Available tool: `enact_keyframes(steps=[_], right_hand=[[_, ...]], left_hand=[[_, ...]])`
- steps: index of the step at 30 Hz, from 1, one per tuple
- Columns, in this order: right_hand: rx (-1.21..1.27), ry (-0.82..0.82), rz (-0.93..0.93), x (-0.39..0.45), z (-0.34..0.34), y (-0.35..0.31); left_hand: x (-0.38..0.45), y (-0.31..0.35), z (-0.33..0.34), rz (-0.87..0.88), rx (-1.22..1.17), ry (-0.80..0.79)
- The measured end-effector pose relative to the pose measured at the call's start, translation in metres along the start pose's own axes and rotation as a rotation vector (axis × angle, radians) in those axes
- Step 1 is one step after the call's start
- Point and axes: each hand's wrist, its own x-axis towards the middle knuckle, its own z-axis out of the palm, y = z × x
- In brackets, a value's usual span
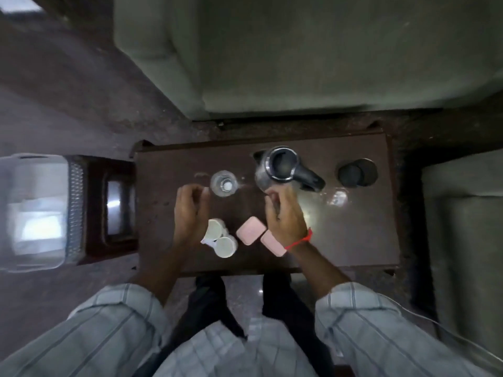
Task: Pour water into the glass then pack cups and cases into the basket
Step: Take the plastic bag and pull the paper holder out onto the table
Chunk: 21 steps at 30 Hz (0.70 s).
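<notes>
Your hands hover loose and empty, left hand (190, 210) by the glass (223, 183), right hand (285, 216) near the jug (277, 167). Pouring looks next: grab the handle.

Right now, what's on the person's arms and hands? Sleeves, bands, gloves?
Both hands are bare, no gloves. The left hand has nothing on its wrist. The right hand has a thin red thread band round its wrist. Both arms wear light sleeves with darker stripes in a check pattern, pushed up to leave the forearms bare.
</notes>
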Motion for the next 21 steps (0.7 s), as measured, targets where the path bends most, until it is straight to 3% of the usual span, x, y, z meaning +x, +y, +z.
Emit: enact_keyframes(steps=[5, 12, 18, 21], right_hand=[[0.129, -0.550, -0.074, 0.018, 0.103, -0.111], [0.175, -0.741, -0.113, 0.017, 0.263, -0.241], [0.121, -0.901, -0.087, 0.001, 0.353, -0.302], [0.076, -0.943, -0.055, -0.009, 0.370, -0.309]], left_hand=[[0.020, -0.097, -0.113, -0.260, 0.018, 0.238], [0.051, -0.240, -0.267, -0.559, -0.075, 0.461], [0.095, -0.330, -0.331, -0.892, -0.341, 0.292], [0.098, -0.353, -0.342, -0.965, -0.313, 0.159]])
